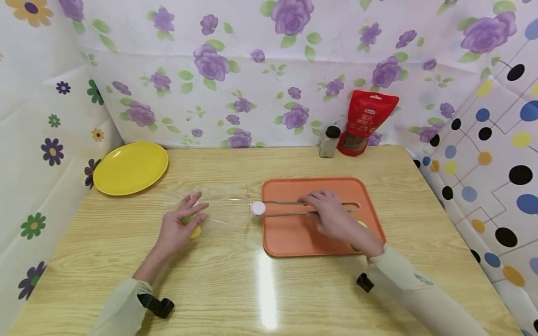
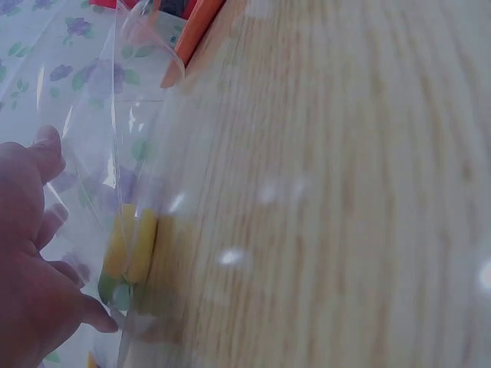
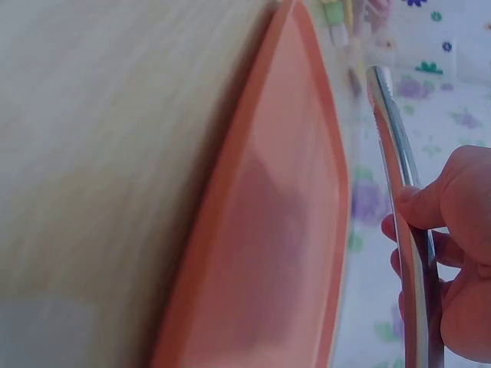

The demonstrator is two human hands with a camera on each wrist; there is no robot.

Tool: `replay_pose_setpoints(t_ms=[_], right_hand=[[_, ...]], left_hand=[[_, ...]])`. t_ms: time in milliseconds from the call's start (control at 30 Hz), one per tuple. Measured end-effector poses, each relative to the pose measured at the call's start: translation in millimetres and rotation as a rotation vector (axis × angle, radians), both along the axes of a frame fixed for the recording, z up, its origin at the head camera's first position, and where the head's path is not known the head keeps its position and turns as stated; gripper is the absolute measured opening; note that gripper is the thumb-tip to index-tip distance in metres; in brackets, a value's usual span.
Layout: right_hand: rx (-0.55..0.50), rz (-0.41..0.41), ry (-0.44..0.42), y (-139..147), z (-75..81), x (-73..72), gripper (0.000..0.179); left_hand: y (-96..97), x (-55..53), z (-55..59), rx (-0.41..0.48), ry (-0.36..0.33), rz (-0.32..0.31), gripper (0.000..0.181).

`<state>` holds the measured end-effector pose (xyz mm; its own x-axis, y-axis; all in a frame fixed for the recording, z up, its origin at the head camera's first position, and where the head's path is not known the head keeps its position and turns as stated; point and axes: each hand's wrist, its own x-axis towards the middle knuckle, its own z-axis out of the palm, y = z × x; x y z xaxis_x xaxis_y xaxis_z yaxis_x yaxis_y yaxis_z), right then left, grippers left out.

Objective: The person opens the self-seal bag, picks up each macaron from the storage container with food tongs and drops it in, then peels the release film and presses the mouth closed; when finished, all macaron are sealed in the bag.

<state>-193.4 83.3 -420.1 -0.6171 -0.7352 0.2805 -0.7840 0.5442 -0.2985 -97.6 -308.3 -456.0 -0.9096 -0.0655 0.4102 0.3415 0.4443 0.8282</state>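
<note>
In the head view my right hand grips long metal tongs above an orange tray. At their left end is a white round piece, seemingly between the tips. The tongs run between thumb and fingers in the right wrist view. My left hand is curled round a clear plastic container, whose outline is hard to see; its right end faces the white piece. Yellow and green pieces show through the clear plastic beside my left fingers.
A yellow plate lies at the back left. Behind the tray stand a small glass jar with black lid and a red pouch. Green pieces show partly behind my right wrist. Flowered cloth hangs behind the table.
</note>
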Motion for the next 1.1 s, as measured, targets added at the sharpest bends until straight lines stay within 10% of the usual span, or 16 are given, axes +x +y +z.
replay_pose_setpoints(t_ms=[1100], right_hand=[[0.273, 0.085, -0.067, -145.4, 3.1, -4.3, 0.036]], left_hand=[[-3.9, 0.1, 0.3, -0.002, -0.043, -0.004, 0.025]])
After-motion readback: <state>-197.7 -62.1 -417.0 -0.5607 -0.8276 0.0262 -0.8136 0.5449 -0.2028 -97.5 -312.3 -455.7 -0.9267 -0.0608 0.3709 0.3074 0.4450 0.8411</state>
